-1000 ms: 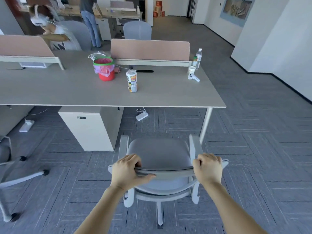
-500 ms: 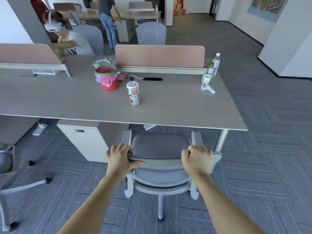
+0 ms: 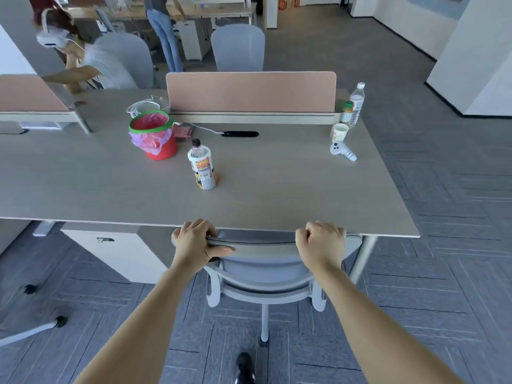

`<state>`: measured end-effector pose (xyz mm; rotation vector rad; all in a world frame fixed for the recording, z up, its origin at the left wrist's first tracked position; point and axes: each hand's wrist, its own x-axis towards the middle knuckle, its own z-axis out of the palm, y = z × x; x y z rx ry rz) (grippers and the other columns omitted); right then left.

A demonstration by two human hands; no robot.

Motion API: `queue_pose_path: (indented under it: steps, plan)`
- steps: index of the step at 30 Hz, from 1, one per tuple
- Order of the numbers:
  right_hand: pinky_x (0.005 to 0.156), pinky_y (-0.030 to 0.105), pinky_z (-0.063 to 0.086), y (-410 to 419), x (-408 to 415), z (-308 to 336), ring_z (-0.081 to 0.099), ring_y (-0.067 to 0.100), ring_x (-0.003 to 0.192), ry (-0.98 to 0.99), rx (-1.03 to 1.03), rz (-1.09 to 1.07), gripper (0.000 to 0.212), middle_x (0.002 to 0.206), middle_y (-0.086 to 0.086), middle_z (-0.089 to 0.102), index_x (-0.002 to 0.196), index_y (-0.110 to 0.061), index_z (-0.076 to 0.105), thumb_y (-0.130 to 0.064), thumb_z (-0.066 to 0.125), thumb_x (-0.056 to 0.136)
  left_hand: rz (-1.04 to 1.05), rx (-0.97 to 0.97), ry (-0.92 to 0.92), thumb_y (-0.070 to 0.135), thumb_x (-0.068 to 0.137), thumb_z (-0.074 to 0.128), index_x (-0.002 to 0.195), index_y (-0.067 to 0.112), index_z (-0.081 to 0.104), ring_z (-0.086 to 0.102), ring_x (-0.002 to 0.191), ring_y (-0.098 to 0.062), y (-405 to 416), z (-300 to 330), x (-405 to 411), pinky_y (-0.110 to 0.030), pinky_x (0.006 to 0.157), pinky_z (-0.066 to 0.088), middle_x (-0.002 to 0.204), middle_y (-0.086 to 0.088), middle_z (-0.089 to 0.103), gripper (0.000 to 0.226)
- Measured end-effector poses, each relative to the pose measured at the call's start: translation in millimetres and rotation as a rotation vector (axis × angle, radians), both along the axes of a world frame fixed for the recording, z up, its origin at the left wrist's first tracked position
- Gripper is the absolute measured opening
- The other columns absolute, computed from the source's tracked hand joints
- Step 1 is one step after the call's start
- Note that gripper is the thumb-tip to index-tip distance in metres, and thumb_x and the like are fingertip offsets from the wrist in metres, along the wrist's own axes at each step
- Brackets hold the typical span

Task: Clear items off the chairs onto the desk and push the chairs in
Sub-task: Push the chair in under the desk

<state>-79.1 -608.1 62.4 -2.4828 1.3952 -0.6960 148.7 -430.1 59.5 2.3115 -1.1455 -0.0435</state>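
Observation:
A light grey office chair [image 3: 263, 273] stands at the near edge of the grey desk [image 3: 304, 189], its seat hidden beneath the desktop. My left hand [image 3: 194, 242] grips the left end of the backrest's top edge. My right hand [image 3: 321, 242] grips the right end. On the desk stand a labelled bottle [image 3: 202, 166], a red bin [image 3: 155, 135] with a pink liner, a white controller [image 3: 342, 151] and a paper cup [image 3: 340, 132].
A white drawer cabinet [image 3: 122, 256] sits under the desk left of the chair; a desk leg [image 3: 363, 256] stands right of it. Another chair's base [image 3: 30, 328] lies at lower left. Pink dividers [image 3: 250, 91] line the desk's back. A seated person [image 3: 83, 62] is beyond. Two bottles [image 3: 354, 105] stand far right.
The chair has rolled forward with both hands on its backrest; its seat, fully visible before, is now under the desk. The desk has come closer in view.

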Motion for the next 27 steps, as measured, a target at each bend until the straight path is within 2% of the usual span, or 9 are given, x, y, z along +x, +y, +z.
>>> queue_pose_path:
  steps: [4, 7, 13, 16, 18, 20, 22, 24, 27]
  plan:
    - [0.062, 0.036, 0.032, -22, 33, 5, 0.044, 0.029, 0.055, 0.013, 0.023, -0.038, 0.03, 0.045, 0.003, 0.038, 0.045, -0.014, 0.032, -0.027, 0.034, 0.072, -0.054, -0.011, 0.023, 0.104, 0.039, 0.037, 0.068, 0.028, 0.052, 0.054, 0.085, -0.025, -34, 0, 40, -0.04, 0.081, 0.034, 0.077, 0.009, 0.057, 0.083]
    - [0.063, 0.037, 0.032, -44, 51, 4, 0.044, 0.03, 0.057, 0.023, 0.036, -0.072, 0.029, 0.046, 0.004, 0.041, 0.045, -0.014, 0.032, -0.026, 0.038, 0.072, -0.086, -0.035, 0.04, 0.103, 0.039, 0.039, 0.067, 0.028, 0.051, 0.055, 0.084, -0.024, -58, -2, 60, -0.042, 0.083, 0.036, 0.076, 0.01, 0.057, 0.081]
    - [0.062, 0.038, 0.032, -69, 57, 1, 0.043, 0.03, 0.053, -0.04, -0.014, -0.076, 0.026, 0.044, 0.005, 0.04, 0.045, -0.016, 0.03, -0.025, 0.038, 0.069, -0.086, -0.085, -0.029, 0.1, 0.045, 0.039, 0.069, 0.017, 0.059, 0.054, 0.076, -0.024, -79, -11, 63, -0.034, 0.074, 0.026, 0.071, 0.01, 0.055, 0.088]
    - [0.065, 0.038, 0.034, -69, 57, 6, 0.046, 0.028, 0.057, 0.004, 0.042, -0.089, 0.028, 0.046, -0.002, 0.042, 0.044, -0.017, 0.033, -0.027, 0.04, 0.07, -0.083, -0.099, -0.035, 0.095, 0.045, 0.049, 0.069, 0.017, 0.059, 0.054, 0.076, -0.024, -79, -12, 63, -0.035, 0.075, 0.028, 0.072, 0.008, 0.057, 0.083]
    - [0.069, 0.037, 0.035, -68, 63, 13, 0.047, 0.025, 0.059, 0.029, 0.119, -0.108, 0.031, 0.046, -0.005, 0.042, 0.044, -0.017, 0.036, -0.03, 0.041, 0.072, -0.074, -0.061, 0.026, 0.087, 0.042, 0.062, 0.074, 0.02, 0.061, 0.055, 0.086, -0.024, -77, -8, 62, -0.037, 0.08, 0.031, 0.082, 0.008, 0.059, 0.075]
    - [0.071, 0.038, 0.038, -64, 76, 26, 0.046, 0.026, 0.057, -0.053, 0.193, -0.109, 0.031, 0.047, -0.003, 0.044, 0.046, -0.016, 0.038, -0.031, 0.041, 0.073, -0.014, -0.094, 0.151, 0.08, 0.042, 0.069, 0.088, 0.023, 0.062, 0.052, 0.101, -0.018, -70, -4, 59, -0.037, 0.093, 0.032, 0.101, 0.009, 0.057, 0.074]
    - [0.065, 0.039, 0.045, -54, 102, 42, 0.047, 0.03, 0.056, -0.171, 0.284, -0.008, 0.029, 0.049, 0.003, 0.05, 0.052, -0.012, 0.044, -0.029, 0.044, 0.076, 0.11, -0.217, 0.248, 0.076, 0.047, 0.071, 0.099, 0.024, 0.062, 0.049, 0.11, -0.013, -54, 3, 55, -0.035, 0.099, 0.031, 0.112, 0.011, 0.053, 0.074]
    - [0.058, 0.038, 0.047, -37, 139, 58, 0.052, 0.032, 0.057, -0.218, 0.362, 0.154, 0.026, 0.053, 0.007, 0.057, 0.06, -0.011, 0.051, -0.028, 0.047, 0.079, 0.259, -0.32, 0.281, 0.066, 0.058, 0.076, 0.1, 0.029, 0.06, 0.053, 0.109, -0.009, -32, 14, 57, -0.031, 0.097, 0.038, 0.111, 0.013, 0.054, 0.058]
    - [0.054, 0.032, 0.043, -1, 198, 74, 0.053, 0.025, 0.055, -0.227, 0.476, 0.378, 0.023, 0.055, 0.005, 0.059, 0.067, -0.011, 0.057, -0.028, 0.051, 0.082, 0.452, -0.401, 0.322, 0.033, 0.079, 0.078, 0.095, 0.031, 0.061, 0.063, 0.098, -0.01, 14, 34, 72, -0.029, 0.087, 0.051, 0.104, 0.009, 0.063, 0.023]
